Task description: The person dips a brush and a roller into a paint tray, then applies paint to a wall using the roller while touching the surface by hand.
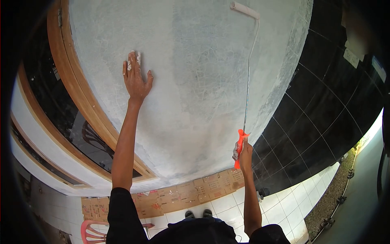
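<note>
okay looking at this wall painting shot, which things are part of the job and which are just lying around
In use:
- roller, its orange handle in the right hand
- wall, left hand pressed flat on it
- cardboard laid along the wall's foot

Lying about:
- pink chair
- window frame
- black tiles

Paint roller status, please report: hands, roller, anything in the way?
Left hand flat on the wall. Right hand grips the paint roller by its orange handle, roller head on wall. Nothing blocking.
</note>
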Demonstrator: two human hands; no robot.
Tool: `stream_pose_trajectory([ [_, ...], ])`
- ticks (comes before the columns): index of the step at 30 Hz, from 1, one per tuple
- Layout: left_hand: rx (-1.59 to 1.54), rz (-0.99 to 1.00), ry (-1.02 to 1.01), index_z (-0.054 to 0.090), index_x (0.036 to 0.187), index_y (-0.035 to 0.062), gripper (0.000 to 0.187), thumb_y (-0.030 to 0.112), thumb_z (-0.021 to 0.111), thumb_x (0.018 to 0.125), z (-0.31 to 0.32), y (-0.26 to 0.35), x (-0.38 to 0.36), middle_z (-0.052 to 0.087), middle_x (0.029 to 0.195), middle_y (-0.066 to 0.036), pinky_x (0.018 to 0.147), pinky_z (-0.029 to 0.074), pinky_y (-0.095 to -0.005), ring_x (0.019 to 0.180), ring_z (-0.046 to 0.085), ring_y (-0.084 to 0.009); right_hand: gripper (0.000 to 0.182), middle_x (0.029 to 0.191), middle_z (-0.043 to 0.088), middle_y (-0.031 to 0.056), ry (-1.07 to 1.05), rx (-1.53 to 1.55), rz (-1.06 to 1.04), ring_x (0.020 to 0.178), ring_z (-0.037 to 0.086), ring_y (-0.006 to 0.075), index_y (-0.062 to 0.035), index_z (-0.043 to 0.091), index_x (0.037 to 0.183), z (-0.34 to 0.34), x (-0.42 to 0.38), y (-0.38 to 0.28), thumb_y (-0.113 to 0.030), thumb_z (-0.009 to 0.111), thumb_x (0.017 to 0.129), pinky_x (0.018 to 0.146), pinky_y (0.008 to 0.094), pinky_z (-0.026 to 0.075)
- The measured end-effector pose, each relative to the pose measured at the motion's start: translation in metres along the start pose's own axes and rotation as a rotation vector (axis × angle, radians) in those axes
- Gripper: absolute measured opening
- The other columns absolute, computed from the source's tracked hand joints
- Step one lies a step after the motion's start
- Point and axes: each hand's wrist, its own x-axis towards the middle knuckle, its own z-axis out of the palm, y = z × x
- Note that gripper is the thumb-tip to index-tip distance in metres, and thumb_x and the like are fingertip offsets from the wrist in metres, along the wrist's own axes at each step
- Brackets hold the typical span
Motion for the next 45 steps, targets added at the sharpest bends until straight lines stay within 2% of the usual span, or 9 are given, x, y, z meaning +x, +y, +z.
stream_pose_trajectory([
  [8, -0.008, -0.007, 0.0, 0.03, 0.141, 0.0005, 0.068, 0.02, 0.057, 0.081, 0.0, 0.002, 0.0, 0.034, 0.145, -0.018, 0.113, 0.015, -0.0441, 0.137, 0.03, -0.0279, 0.05, 0.05, 0.039, -0.0016, 0.002, -0.168, -0.029, 0.039, 0.036, 0.0067, -0.0074, 0.045, 0.068, -0.088, -0.004, 0.093, -0.047, 0.037, 0.098, 0.038, 0.0225, 0.029],
  [11, 0.024, 0.012, -0.005, 0.028, 0.141, 0.0001, 0.07, 0.02, 0.057, 0.081, 0.0, 0.001, 0.0, 0.035, 0.145, -0.018, 0.113, 0.017, -0.0441, 0.136, 0.032, -0.0285, 0.047, 0.051, 0.041, -0.0027, 0.021, -0.264, 0.069, 0.04, 0.037, 0.006, -0.0079, 0.048, 0.069, -0.17, -0.042, 0.193, -0.044, 0.039, 0.098, 0.038, 0.022, 0.029],
  [17, 0.073, 0.022, 0.02, 0.025, 0.142, -0.0011, 0.071, 0.025, 0.054, 0.083, 0.001, 0.002, 0.002, 0.036, 0.144, -0.017, 0.112, 0.018, -0.0438, 0.133, 0.036, -0.0285, 0.046, 0.05, 0.04, -0.0041, 0.077, -0.343, 0.367, 0.041, 0.037, 0.0049, -0.0115, 0.048, 0.065, -0.253, -0.132, 0.244, -0.046, 0.045, 0.096, 0.037, 0.0215, 0.027],
  [25, 0.086, 0.033, 0.014, 0.025, 0.142, -0.0009, 0.071, 0.026, 0.055, 0.084, 0.002, 0.001, 0.002, 0.037, 0.143, -0.019, 0.111, 0.019, -0.0451, 0.133, 0.037, -0.0292, 0.046, 0.054, 0.04, -0.0058, 0.162, -0.537, 0.274, 0.048, 0.037, 0.0039, -0.0026, 0.067, 0.083, -0.266, -0.15, 0.225, -0.043, 0.049, 0.095, 0.044, 0.0228, 0.029],
  [26, 0.078, 0.034, 0.008, 0.025, 0.142, -0.0009, 0.071, 0.026, 0.055, 0.084, 0.003, 0.002, 0.004, 0.037, 0.143, -0.019, 0.111, 0.019, -0.0451, 0.133, 0.037, -0.0292, 0.045, 0.055, 0.04, -0.0059, 0.116, -0.591, 0.302, 0.049, 0.036, 0.0038, -0.0025, 0.066, 0.085, -0.276, -0.142, 0.234, -0.043, 0.049, 0.095, 0.044, 0.0225, 0.03],
  [27, 0.077, 0.033, 0.01, 0.025, 0.142, -0.001, 0.071, 0.026, 0.056, 0.084, 0.002, 0.003, 0.005, 0.038, 0.143, -0.019, 0.111, 0.019, -0.0453, 0.132, 0.037, -0.0297, 0.045, 0.056, 0.04, -0.0067, 0.118, -0.498, 0.185, 0.049, 0.037, 0.0036, -0.0085, 0.051, 0.067, -0.248, -0.129, 0.205, -0.043, 0.048, 0.096, 0.043, 0.0228, 0.027],
  [34, 0.091, 0.042, -0.006, 0.024, 0.143, -0.0009, 0.072, 0.028, 0.055, 0.085, 0.001, 0.001, 0.003, 0.038, 0.142, -0.021, 0.111, 0.018, -0.0468, 0.132, 0.037, -0.0318, 0.043, 0.055, 0.04, -0.005, 0.068, -0.526, -0.065, 0.05, 0.036, 0.0036, -0.0073, 0.047, 0.066, -0.155, -0.027, 0.096, -0.037, 0.047, 0.097, 0.045, 0.0225, 0.028],
  [39, 0.078, 0.039, 0.006, 0.023, 0.143, -0.0007, 0.072, 0.028, 0.055, 0.085, 0.002, 0.002, 0.004, 0.039, 0.141, -0.021, 0.111, 0.018, -0.0473, 0.132, 0.037, -0.0321, 0.044, 0.056, 0.043, -0.0017, 0.08, -0.539, -0.093, 0.052, 0.038, 0.0063, -0.0051, 0.048, 0.066, -0.166, -0.017, 0.108, -0.037, 0.049, 0.096, 0.047, 0.0261, 0.03],
  [45, 0.081, 0.0, -0.002, 0.023, 0.143, -0.0014, 0.073, 0.031, 0.055, 0.085, 0.001, 0.003, 0.003, 0.04, 0.14, -0.021, 0.111, 0.018, -0.047, 0.132, 0.037, -0.0326, 0.045, 0.053, 0.039, -0.0047, 0.091, -0.368, 0.329, 0.045, 0.035, 0.0041, -0.0104, 0.046, 0.064, -0.241, -0.111, 0.203, -0.043, 0.048, 0.096, 0.041, 0.0223, 0.025],
])
